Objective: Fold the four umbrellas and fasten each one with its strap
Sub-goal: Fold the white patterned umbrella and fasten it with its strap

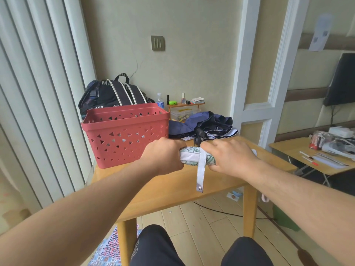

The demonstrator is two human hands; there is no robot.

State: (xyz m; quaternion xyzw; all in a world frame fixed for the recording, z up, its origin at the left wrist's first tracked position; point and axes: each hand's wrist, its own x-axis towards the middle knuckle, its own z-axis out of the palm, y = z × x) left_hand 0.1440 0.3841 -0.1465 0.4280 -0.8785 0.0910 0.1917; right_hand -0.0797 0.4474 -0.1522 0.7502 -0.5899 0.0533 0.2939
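You hold the rolled white umbrella (194,157), printed with a green pattern, level above the near middle of the wooden bench (172,189). Your left hand (163,155) has its fingers curled tightly round the left end, and your right hand (230,156) has its fingers wrapped round the right end. Between them the white strap (200,170) loops over the roll and hangs loose, its metal snap (199,188) unfastened at the bottom.

Just beyond your hands, on the far right of the bench, a dark blue umbrella (203,124) lies in a loose heap with its black handle pointing toward you. To the left of it stands a red basket (124,133) pierced with triangular holes, close to your left hand. Behind the basket a dark backpack (113,95) with white stripes leans by the wall; the letters "MA" show near its top and "TED" lower down, the rest hidden. Right of it stand a spray bottle (159,100) with a blue label, a small wooden shelf (185,105) with little bottles, and a clear box (181,114). A second bench (299,158) at the far right carries pens and papers.
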